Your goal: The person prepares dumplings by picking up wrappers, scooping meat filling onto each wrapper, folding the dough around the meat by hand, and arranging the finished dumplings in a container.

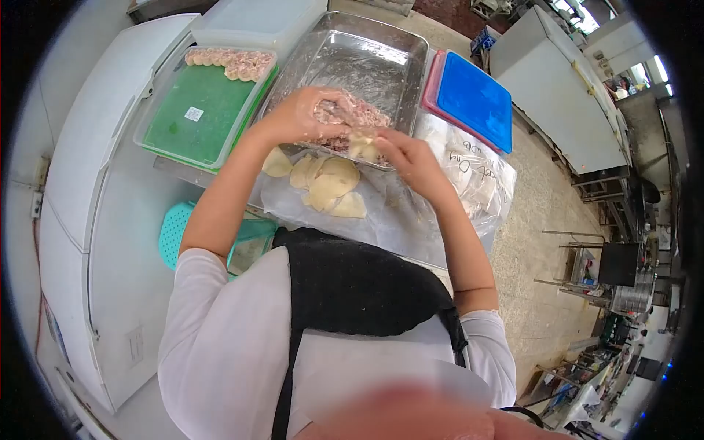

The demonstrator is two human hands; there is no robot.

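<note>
On the bench [194, 174], bare sheet [396, 227] opens toward the near edge, right of the dough rounds [330, 182]. Beyond, the steel tray [359, 62] stands between the green-bottomed box [198, 125] and blue lid [473, 99]. At its near rim, the right hand [411, 158] pinches a dough piece [364, 147]; the left hand [304, 114] curls alongside, its hold unclear.

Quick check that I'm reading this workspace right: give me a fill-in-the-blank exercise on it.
1. The minced meat lies in a tray made of ____.
2. The top lid right of that tray is coloured ____.
3. The hand reaching farther over the tray is the ____ one.
4. The person's apron is coloured ____.

Missing words: metal; blue; left; black.
</note>
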